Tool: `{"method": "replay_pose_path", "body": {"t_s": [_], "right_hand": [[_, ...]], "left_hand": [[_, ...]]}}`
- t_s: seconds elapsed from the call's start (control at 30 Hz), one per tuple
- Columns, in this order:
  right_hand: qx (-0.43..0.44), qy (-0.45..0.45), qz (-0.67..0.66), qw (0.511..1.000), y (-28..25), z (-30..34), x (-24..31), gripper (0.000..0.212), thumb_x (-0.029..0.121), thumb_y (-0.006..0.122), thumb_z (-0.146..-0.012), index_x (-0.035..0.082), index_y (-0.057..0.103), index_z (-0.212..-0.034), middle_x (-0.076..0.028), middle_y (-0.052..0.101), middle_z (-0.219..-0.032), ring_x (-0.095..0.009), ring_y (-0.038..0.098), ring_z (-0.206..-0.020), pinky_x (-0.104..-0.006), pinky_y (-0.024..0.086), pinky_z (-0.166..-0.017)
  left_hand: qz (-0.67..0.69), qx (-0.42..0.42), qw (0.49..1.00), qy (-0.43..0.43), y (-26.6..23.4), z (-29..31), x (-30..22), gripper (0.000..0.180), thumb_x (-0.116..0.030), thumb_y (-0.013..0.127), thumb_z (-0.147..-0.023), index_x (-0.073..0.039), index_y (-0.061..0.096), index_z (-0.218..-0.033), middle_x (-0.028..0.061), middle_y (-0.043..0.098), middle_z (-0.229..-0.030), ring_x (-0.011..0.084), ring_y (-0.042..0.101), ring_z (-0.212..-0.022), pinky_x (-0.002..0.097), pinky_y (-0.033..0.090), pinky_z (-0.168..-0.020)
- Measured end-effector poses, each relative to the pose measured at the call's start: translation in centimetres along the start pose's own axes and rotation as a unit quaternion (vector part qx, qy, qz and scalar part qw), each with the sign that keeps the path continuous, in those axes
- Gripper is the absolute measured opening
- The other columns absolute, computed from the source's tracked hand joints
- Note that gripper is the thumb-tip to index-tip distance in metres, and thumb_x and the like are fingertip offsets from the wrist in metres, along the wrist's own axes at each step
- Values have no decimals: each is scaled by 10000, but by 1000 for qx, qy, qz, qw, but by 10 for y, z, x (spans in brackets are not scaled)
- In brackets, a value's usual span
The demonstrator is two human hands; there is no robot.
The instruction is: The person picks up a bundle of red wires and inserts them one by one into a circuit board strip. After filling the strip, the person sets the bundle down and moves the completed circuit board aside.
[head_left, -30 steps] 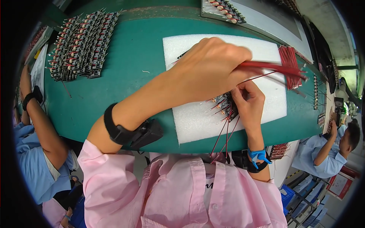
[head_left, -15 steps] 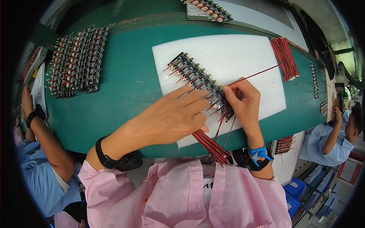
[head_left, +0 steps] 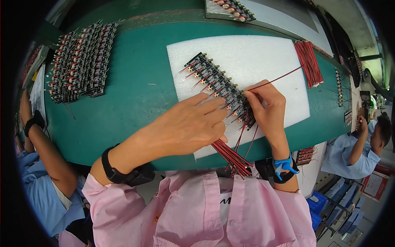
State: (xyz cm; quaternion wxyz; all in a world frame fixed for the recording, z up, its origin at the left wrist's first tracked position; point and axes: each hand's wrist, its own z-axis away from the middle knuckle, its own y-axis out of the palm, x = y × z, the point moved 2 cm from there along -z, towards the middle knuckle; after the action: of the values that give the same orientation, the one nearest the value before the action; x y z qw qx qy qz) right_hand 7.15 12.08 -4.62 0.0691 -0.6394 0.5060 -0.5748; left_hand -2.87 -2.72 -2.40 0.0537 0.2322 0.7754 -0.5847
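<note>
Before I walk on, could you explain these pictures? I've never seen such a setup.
No robot here: a pink-shirted person works bare-handed, filmed by a fisheye camera worn on the head, which bends straight edges. On the green tabletop lies a white foam sheet bearing a row of circuit boards. The left hand holds a bundle of red wires; the right hand pinches a single wire beside the boards. Stacked boards lie at left, piled red wires at the sheet's right edge.

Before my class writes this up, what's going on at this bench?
The person's right hand pinches one red wire at the edge of a circuit-board panel on a white foam sheet. The left hand holds a bundle of red wires. More red wires lie at the sheet's right edge; a stack of similar panels sits on the green table, left.
</note>
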Motion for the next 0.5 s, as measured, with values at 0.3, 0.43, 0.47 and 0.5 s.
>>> {"method": "replay_pose_path", "body": {"t_s": [0.3,0.43,0.47,0.5], "right_hand": [[-13,-24,9,1000,0,0,-2,44,-28,600,-678,-30,583,-718,-62,533,-640,-107,485,-541,-216,382,-488],[-12,4,7,1000,1,1,-1,38,-23,601,-682,-31,580,-713,-55,523,-629,-97,467,-529,-209,369,-482],[-11,5,7,1000,1,1,0,38,-23,601,-682,-31,580,-713,-55,523,-629,-97,467,-529,-209,369,-482],[-15,9,6,1000,1,1,0,38,-21,602,-683,-32,579,-711,-53,520,-626,-95,461,-525,-207,366,-481]], "left_hand": [[-9,5,1000,-1,1,0,1,245,-244,583,-682,-41,460,-620,92,542,-962,261,474,-1010,397,386,-841],[-10,3,1000,-3,1,0,1,242,-244,583,-682,-42,463,-625,91,543,-961,261,473,-1012,403,382,-848],[-8,3,1000,-3,0,0,1,241,-245,582,-682,-42,464,-626,91,543,-961,261,473,-1012,405,381,-848],[-6,4,1000,-4,0,0,1,241,-245,582,-682,-42,465,-627,91,543,-961,261,473,-1012,407,381,-848]]}}
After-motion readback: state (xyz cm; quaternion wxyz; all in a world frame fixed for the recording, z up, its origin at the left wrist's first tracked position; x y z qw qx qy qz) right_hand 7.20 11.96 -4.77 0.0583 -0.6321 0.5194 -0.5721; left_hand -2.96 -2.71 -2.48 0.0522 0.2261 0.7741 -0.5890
